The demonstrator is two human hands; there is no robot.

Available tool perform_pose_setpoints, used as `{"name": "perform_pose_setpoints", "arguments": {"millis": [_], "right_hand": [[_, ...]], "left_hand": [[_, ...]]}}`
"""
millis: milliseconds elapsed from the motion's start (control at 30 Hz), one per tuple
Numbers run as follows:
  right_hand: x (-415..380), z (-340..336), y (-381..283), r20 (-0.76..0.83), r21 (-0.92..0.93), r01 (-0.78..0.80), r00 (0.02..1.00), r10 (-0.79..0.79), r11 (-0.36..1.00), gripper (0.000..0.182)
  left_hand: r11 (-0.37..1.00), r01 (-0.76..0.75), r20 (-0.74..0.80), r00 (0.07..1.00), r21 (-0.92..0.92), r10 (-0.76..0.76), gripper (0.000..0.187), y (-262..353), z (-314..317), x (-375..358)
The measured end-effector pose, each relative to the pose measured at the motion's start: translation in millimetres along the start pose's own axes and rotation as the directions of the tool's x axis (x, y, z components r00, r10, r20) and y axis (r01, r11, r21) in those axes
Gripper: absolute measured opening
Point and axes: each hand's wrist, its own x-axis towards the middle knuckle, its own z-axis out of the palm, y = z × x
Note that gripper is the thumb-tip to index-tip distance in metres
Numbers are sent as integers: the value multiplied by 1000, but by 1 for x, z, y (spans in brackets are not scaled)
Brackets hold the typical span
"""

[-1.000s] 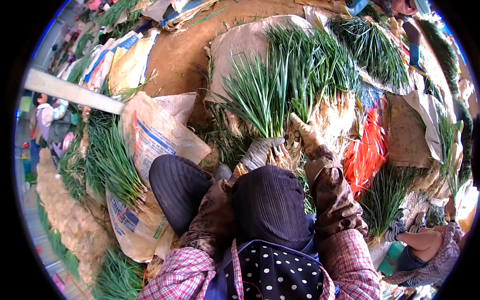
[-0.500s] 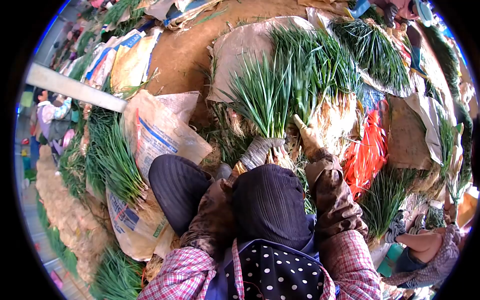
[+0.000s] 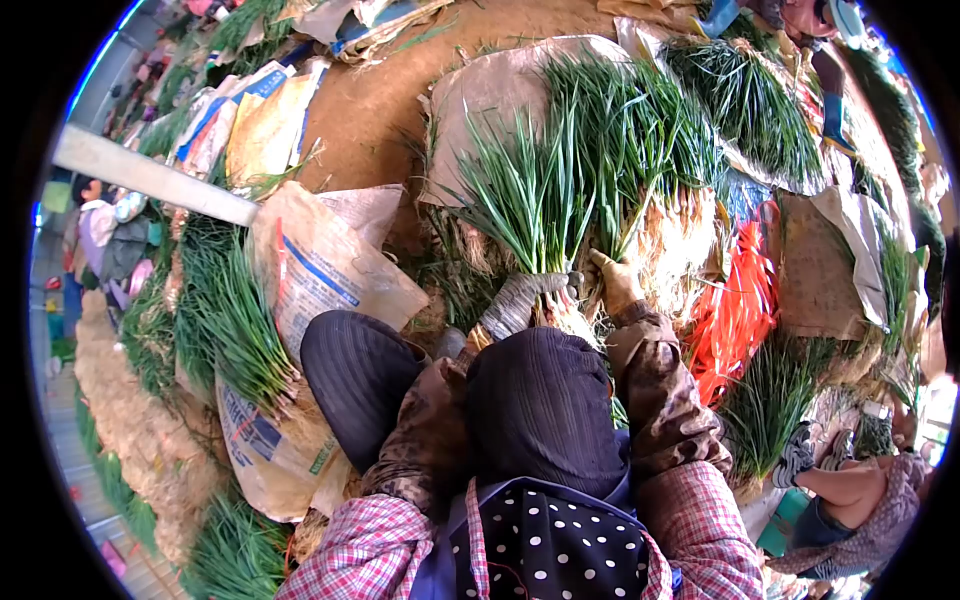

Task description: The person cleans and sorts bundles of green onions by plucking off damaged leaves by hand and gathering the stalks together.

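A grey-gloved hand, my left hand (image 3: 520,302), wraps round the lower stems of a bunch of green onions (image 3: 532,215), whose leaves fan up and away from me. Pale roots hang below that grip. Just to the right, my right hand (image 3: 618,280), in a yellowish glove, has its fingers closed near the stems and roots; what it holds, if anything, is hidden. Beyond my hands a larger pile of green onions (image 3: 640,125) lies on a brown sack (image 3: 490,90), its pale roots (image 3: 680,245) in sunlight.
Red plastic strips (image 3: 738,305) lie right of the roots. A printed sack (image 3: 315,265) and another onion bundle (image 3: 240,335) are on the left. A white bar (image 3: 150,175) juts in at upper left. One person (image 3: 100,225) is at far left, another person's leg (image 3: 850,492) at lower right.
My right hand has drawn slightly down and its fingers have moved closer to the stems. The bunch in my left hand has shifted a little, its leaves spread more to the left.
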Motion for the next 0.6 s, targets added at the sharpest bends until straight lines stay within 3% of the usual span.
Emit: {"name": "perform_pose_setpoints", "arguments": {"millis": [100,167,233,267,367,400,467,500,533,567,600], "right_hand": [[7,-2,3,401,209,-145,914,51,967,44],[-13,21,-17,368,211,-163,927,76,964,38],[-16,18,-18,489,200,-122,872,9,972,34],[-17,21,-21,380,148,-244,909,173,958,24],[-25,29,-15,240,-163,6,970,34,987,21],[-7,34,3,224,-160,62,974,-25,985,24],[-25,11,2,151,-533,11,985,82,846,20],[-28,-1,7,130,-891,113,992,7,439,19],[4,-53,61,246,-867,254,966,-76,428,21],[-48,-40,30,222,-934,224,974,-41,278,20],[-59,-67,57,203,-941,241,964,-170,240,17]], "left_hand": [[992,2,-5,1000,-123,-2,31,1,7,-8],[984,-1,-8,1000,-180,-1,30,7,16,-15],[982,-5,-18,1000,-188,2,32,12,21,-19],[972,-6,-33,999,-235,-2,32,16,29,-23],[986,30,24,999,162,-35,30,3,-14,-5],[998,41,-23,999,49,-40,28,6,-2,-11],[984,44,-115,991,-171,-64,26,9,21,-26],[988,34,-83,995,-149,-46,26,11,21,-26],[991,20,-50,998,-131,-27,26,14,19,-27],[994,6,-18,1000,-113,-8,27,16,18,-29],[992,18,-17,1000,-122,-20,25,20,15,-32]]}}
